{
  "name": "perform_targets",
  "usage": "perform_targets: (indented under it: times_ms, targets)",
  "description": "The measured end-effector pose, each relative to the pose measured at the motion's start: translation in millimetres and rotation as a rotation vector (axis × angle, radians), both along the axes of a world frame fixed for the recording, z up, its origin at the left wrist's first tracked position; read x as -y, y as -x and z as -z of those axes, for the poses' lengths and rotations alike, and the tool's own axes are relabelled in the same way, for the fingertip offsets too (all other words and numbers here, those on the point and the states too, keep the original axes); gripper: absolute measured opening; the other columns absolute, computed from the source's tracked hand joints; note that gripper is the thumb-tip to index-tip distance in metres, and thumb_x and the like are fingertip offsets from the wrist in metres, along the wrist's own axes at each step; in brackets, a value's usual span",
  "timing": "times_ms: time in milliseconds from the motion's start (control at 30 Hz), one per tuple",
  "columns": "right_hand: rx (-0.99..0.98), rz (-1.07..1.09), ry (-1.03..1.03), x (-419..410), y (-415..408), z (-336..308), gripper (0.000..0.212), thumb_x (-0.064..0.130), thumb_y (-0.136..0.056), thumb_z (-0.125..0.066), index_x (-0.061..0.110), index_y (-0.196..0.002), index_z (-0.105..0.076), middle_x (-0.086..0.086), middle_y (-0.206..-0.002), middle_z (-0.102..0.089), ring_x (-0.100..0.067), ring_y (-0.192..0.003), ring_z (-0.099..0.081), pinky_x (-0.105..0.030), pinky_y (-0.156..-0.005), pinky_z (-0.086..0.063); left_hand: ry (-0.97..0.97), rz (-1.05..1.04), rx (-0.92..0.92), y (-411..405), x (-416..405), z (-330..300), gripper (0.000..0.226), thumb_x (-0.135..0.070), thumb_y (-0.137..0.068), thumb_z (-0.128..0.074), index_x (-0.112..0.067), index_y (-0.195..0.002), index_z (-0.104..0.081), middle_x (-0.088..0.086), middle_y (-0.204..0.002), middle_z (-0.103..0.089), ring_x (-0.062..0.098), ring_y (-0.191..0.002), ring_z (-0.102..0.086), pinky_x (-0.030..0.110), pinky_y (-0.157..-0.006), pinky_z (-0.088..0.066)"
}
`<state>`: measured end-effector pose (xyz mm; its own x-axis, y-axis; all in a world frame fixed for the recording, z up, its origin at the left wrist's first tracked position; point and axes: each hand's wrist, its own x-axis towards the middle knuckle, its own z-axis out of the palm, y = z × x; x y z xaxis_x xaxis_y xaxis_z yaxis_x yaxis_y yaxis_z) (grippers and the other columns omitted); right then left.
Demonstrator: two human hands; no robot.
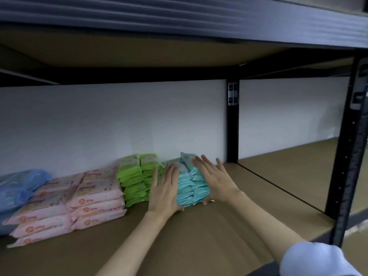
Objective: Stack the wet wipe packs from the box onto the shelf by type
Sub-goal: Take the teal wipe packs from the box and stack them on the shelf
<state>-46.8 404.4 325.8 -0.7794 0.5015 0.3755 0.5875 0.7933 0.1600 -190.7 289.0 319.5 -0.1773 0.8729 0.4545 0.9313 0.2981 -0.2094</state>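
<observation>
On the brown shelf board (199, 236) stand wet wipe packs sorted by colour. A teal stack (190, 188) sits between my hands. My left hand (165, 188) presses flat against its left side with straight fingers. My right hand (215, 178) lies flat against its right side, thumb low at the front. Left of the teal stack are green stacks (135, 176), then pink stacks (79, 202), and blue packs (18, 188) at the far left. The box is not in view.
A white wall (119, 120) backs the shelf. Black metal uprights stand at the back (233, 126) and at the front right (350, 156). The upper shelf (179, 20) hangs overhead. Bare board stretches to the right of the teal stack.
</observation>
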Motion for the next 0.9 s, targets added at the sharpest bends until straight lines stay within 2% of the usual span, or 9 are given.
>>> perform_targets:
  times_ms: [67, 100, 200, 300, 367, 467, 533, 800, 900]
  targets:
    - [-0.034, -0.038, 0.022, -7, 4, 2, 0.128, 0.041, -0.058, -0.084, 0.017, -0.15, 0.003, 0.001, -0.159, -0.002, -0.016, -0.146, 0.004, -0.041, -0.117, 0.002, -0.022, 0.013, 0.004, 6, -3, 3, 0.128, -0.059, -0.039, -0.084, -0.002, -0.14, -0.031, 0.011, -0.145, -0.038, 0.023, -0.137, -0.033, 0.044, -0.112, -0.006]
    - [-0.047, -0.051, 0.024, -10, 7, 2, 0.126, 0.04, -0.057, -0.084, 0.017, -0.15, -0.001, 0.002, -0.158, -0.004, -0.016, -0.147, 0.001, -0.039, -0.117, 0.0, -0.039, 0.032, 0.011, 11, -8, 6, 0.127, -0.061, -0.024, -0.085, -0.002, -0.13, -0.046, 0.011, -0.132, -0.053, 0.023, -0.126, -0.049, 0.044, -0.109, -0.019]
    - [-0.07, -0.07, 0.031, -23, 18, 2, 0.124, 0.038, -0.056, -0.085, 0.018, -0.149, -0.006, 0.002, -0.158, -0.009, -0.015, -0.146, -0.005, -0.036, -0.118, -0.006, -0.057, 0.084, 0.0, 26, -26, 12, 0.123, -0.064, -0.009, -0.082, -0.005, -0.115, -0.059, 0.007, -0.112, -0.066, 0.021, -0.106, -0.064, 0.041, -0.101, -0.033]
    - [-0.102, -0.087, 0.058, -37, 33, 4, 0.124, 0.035, -0.054, -0.087, 0.018, -0.149, -0.01, 0.002, -0.157, -0.012, -0.016, -0.146, -0.008, -0.034, -0.119, -0.012, -0.089, 0.069, -0.039, 39, -40, 13, 0.124, -0.065, -0.009, -0.082, -0.008, -0.116, -0.059, 0.007, -0.11, -0.066, 0.022, -0.104, -0.064, 0.043, -0.102, -0.032]
    - [-0.119, -0.096, 0.068, -45, 41, 4, 0.122, 0.033, -0.054, -0.087, 0.017, -0.149, -0.012, 0.001, -0.157, -0.014, -0.017, -0.146, -0.009, -0.032, -0.119, -0.013, -0.059, 0.048, -0.021, 43, -45, 9, 0.122, -0.064, -0.016, -0.083, -0.009, -0.121, -0.056, 0.008, -0.117, -0.063, 0.024, -0.111, -0.061, 0.044, -0.106, -0.024]
    - [-0.107, -0.097, 0.07, -55, 52, 1, 0.12, 0.033, -0.056, -0.086, 0.017, -0.149, -0.012, 0.001, -0.157, -0.014, -0.015, -0.146, -0.009, -0.028, -0.116, -0.013, -0.075, 0.054, -0.034, 49, -55, 6, 0.112, -0.055, -0.055, -0.079, -0.009, -0.142, -0.026, 0.01, -0.145, -0.035, 0.026, -0.138, -0.03, 0.041, -0.116, 0.002]
    - [-0.09, -0.094, 0.069, -62, 59, -1, 0.118, 0.032, -0.057, -0.086, 0.016, -0.148, -0.012, 0.001, -0.157, -0.015, -0.015, -0.146, -0.009, -0.027, -0.115, -0.015, -0.081, 0.059, -0.028, 53, -62, 5, 0.106, -0.051, -0.067, -0.073, -0.01, -0.144, -0.013, 0.008, -0.148, -0.024, 0.024, -0.142, -0.019, 0.039, -0.116, 0.009]
    - [0.019, -0.081, -0.011, -77, 75, -17, 0.117, 0.042, -0.053, -0.086, 0.016, -0.145, -0.018, 0.002, -0.151, -0.024, -0.016, -0.141, -0.021, -0.031, -0.107, -0.032, -0.047, 0.009, -0.063, 63, -81, -2, 0.106, -0.048, -0.064, -0.076, -0.01, -0.141, -0.013, 0.007, -0.143, -0.026, 0.023, -0.137, -0.023, 0.042, -0.117, 0.005]
    - [0.052, -0.04, -0.06, -74, 74, -16, 0.117, 0.045, -0.057, -0.083, 0.016, -0.146, -0.013, 0.002, -0.155, -0.017, -0.014, -0.144, -0.013, -0.035, -0.11, -0.024, -0.04, 0.002, -0.07, 61, -80, -3, 0.108, -0.049, -0.065, -0.075, -0.01, -0.142, -0.011, 0.008, -0.145, -0.023, 0.025, -0.139, -0.02, 0.042, -0.116, 0.004]
